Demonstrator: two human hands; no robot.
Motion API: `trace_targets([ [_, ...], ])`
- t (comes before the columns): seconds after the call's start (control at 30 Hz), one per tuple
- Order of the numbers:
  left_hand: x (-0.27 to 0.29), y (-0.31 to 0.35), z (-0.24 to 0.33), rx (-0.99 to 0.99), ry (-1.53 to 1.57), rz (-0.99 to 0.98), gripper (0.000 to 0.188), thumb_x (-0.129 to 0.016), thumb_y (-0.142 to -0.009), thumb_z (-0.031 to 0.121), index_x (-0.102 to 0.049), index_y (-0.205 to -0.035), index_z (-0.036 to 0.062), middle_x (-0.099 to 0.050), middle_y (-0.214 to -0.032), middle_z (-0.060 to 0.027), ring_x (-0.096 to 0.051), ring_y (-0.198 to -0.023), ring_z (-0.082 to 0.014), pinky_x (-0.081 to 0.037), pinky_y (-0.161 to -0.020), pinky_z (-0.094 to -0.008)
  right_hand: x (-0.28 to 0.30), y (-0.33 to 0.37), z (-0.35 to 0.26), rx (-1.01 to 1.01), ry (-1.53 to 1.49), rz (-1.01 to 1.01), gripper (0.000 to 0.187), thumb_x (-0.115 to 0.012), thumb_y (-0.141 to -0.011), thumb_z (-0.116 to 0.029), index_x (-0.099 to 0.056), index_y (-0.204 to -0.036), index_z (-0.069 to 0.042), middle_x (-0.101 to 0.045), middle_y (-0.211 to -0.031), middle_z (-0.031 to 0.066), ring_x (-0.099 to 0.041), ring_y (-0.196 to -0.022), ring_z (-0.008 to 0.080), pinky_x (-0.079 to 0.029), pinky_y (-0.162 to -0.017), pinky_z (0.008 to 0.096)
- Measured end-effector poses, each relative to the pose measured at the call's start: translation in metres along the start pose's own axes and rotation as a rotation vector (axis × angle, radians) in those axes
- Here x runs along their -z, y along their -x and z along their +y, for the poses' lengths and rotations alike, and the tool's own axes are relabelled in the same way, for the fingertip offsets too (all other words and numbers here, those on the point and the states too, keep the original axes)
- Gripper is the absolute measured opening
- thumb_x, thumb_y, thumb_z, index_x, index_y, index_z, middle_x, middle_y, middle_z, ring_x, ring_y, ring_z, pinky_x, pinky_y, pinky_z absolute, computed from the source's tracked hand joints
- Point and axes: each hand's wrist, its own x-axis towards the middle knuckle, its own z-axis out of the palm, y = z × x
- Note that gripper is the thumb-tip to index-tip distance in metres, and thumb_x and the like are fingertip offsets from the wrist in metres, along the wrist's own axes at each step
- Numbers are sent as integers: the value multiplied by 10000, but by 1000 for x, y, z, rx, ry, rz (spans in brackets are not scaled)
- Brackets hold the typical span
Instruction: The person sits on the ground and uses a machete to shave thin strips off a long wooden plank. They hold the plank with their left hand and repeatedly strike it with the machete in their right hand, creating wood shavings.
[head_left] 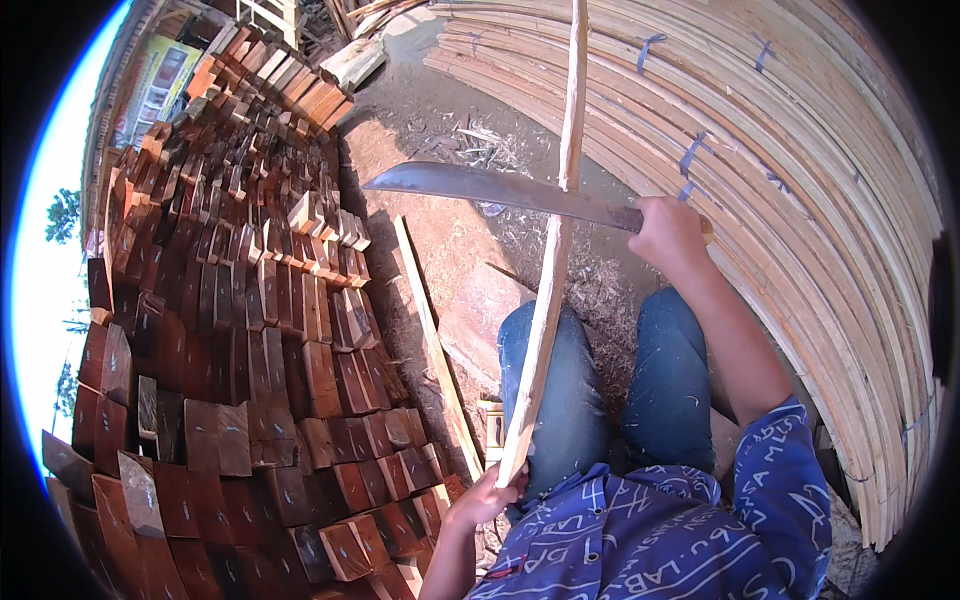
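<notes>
A long, pale wooden stick point(545, 310) slants up and away from my lap, its near end by my left thigh. Around that near end my left hand point(487, 497) is closed. My right hand point(668, 232) grips the handle of a machete point(470, 188), whose broad curved blade points left. The blade crosses the stick at its upper middle and seems to touch it there. The stick looks stripped of bark, with a rough spot near the blade.
Stacked reddish-brown timber blocks point(220, 320) fill the left side. Bundles of long pale strips point(760, 200), tied with dark bands, curve along the right. A loose wooden strip point(430, 340) lies on the ground beside the blocks. Wood shavings point(600, 290) cover the dirt before my knees.
</notes>
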Motion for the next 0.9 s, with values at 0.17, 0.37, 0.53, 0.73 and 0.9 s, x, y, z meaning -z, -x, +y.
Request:
trace_targets([
  [0.17,7,5,8,-29,-105,-7,307,-533,-762,72,-529,-1065,31,-506,-844,-31,-486,-780,-151,-413,-676,-296,-17,38,0,-91,-160,-28,249,-704,-711,-199,-715,-871,-9,-678,-779,229,-668,-784,403,-534,-748,476],
  [0.37,23,-14,-53,-118,271,-183,382,-639,-782,73,-522,-1146,60,-499,-896,3,-504,-789,-123,-442,-736,-292,-48,138,-6,-146,-599,-356,164,-681,-758,-153,-657,-772,9,-640,-660,155,-648,-627,250,-498,-612,376],
  [0.53,5,5,-31,-141,-154,60,427,-600,-726,43,-526,-1142,-19,-574,-926,-78,-565,-860,-184,-469,-746,-320,-63,206,-9,-414,-1024,-546,193,-701,-795,-138,-583,-675,-43,-549,-563,12,-538,-523,101,-422,-498,312],
  [0.73,8,17,-36,-191,-432,144,599,-605,-734,119,-455,-1282,-70,-588,-1137,-270,-564,-1106,-366,-433,-968,-379,-46,215,2,-376,-1079,-138,271,-720,-845,-155,-552,-655,-57,-543,-562,12,-492,-452,88,-374,-425,278],
  [0.9,3,19,-32,-163,-621,352,473,-650,-691,121,-473,-1091,-60,-608,-986,-348,-606,-989,-479,-479,-877,-466,-27,194,-6,-405,-1328,77,310,-701,-898,-177,-515,-683,-55,-633,-669,103,-498,-428,92,-396,-404,251],
])
